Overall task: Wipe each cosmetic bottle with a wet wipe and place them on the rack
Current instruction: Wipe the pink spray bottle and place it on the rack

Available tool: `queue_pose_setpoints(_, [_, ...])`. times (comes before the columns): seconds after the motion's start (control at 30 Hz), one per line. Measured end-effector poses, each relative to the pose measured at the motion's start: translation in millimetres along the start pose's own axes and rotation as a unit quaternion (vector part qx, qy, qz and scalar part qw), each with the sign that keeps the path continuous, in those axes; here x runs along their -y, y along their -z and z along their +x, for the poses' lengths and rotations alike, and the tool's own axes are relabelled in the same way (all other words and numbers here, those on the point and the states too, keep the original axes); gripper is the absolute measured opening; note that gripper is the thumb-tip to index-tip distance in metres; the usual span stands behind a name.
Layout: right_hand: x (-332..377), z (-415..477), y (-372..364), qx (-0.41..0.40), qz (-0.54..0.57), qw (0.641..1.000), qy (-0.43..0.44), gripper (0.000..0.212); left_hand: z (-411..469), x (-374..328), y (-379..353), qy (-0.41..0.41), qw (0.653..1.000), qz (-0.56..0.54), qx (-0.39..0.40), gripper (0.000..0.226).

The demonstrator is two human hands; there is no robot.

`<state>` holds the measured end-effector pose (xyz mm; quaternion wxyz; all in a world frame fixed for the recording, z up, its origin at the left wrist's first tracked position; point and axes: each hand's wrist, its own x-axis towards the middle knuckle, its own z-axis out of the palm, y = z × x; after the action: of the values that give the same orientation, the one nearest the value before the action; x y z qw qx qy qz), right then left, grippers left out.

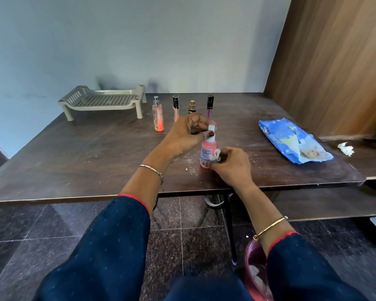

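- A pink bin sat lowest in view, down by my right sleeve, with crumpled white wipes inside it.
- The pink bottle stood upright on the counter just in front of me, holding pink liquid under a white cap.
- Behind it four more stood in a row: a spray bottle of orange-pink liquid, a slim black-capped tube, a small dark bottle with a gold cap and a mauve lip gloss tube.
- My left hand came in from above, thumb and fingers curled in and pinching the white cap.
- My right hand was curled round a wadded wet wipe and pressed it against the lower side of the pink bottle.
- The beige rack stood at the far left of the counter, close to the wall and well apart from the bottles.
- A blue wipes pack lay flat to my right, and a crumpled white tissue lay beyond it on a lower ledge.
- The counter was dark brown and scuffed, with white flecks scattered near the pink bottle.
- A pale blue wall ran behind, a wood panel rose on the right, and dark speckled floor tiles showed below.
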<state>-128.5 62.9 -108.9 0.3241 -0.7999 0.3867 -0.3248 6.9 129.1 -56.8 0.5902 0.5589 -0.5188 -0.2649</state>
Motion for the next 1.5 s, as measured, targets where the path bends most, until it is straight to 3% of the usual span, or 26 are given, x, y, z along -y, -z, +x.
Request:
queue_pose_setpoints(0.1, [1, 0, 4, 0.042, -0.044, 0.998, -0.022, 0.032, -1, 0, 1, 0.000, 1.000, -0.007, 0.008, 0.022])
queue_pose_setpoints(0.2, [9, 1, 10, 0.072, 0.066, 0.995, 0.001, 0.037, -1, 0, 1, -0.003, 1.000, -0.006, 0.009, 0.022])
queue_pose_setpoints(0.3, [14, -8, 12, 0.038, 0.192, 0.981, -0.006, 0.041, -2, 1, 0, -0.010, 1.000, -0.001, 0.004, 0.020])
queue_pose_setpoints(0.4, [10, -17, 0, -0.034, 0.221, 0.974, -0.022, 0.036, -2, -1, 0, -0.010, 1.000, 0.000, 0.005, 0.020])
queue_pose_setpoints(0.6, [10, -11, 1, -0.040, 0.199, 0.979, 0.006, 0.039, -3, -3, 0, 0.002, 1.000, -0.004, 0.019, 0.023])
queue_pose_setpoints(0.8, [-6, -10, 1, 0.020, 0.046, 0.999, -0.012, 0.036, -2, -7, 1, 0.017, 0.999, 0.006, 0.047, 0.023])
queue_pose_setpoints(0.9, [-4, -11, 5, 0.019, -0.054, 0.998, -0.008, 0.037, 1, -10, 4, 0.022, 0.997, 0.043, 0.057, 0.022])
queue_pose_setpoints(1.0, [5, -8, 9, -0.005, -0.066, 0.998, 0.005, 0.034, 1, -14, 2, 0.016, 0.993, 0.118, 0.013, 0.019])
queue_pose_setpoints(1.1, [12, -6, 7, -0.032, 0.000, 0.999, 0.018, 0.028, -1, -15, -2, 0.000, 0.981, 0.183, -0.057, 0.020])
queue_pose_setpoints(1.2, [18, -6, 7, -0.034, 0.113, 0.993, 0.030, 0.031, 0, -14, -5, -0.005, 0.981, 0.183, -0.070, 0.021])
queue_pose_setpoints(1.4, [8, -17, 1, 0.087, 0.271, 0.958, -0.036, 0.047, -2, -13, 8, 0.003, 0.988, 0.151, -0.028, 0.027])
queue_pose_setpoints(1.5, [10, -13, 4, 0.064, 0.382, 0.917, -0.095, 0.044, -4, -15, 16, 0.014, 0.990, 0.141, 0.010, 0.027])
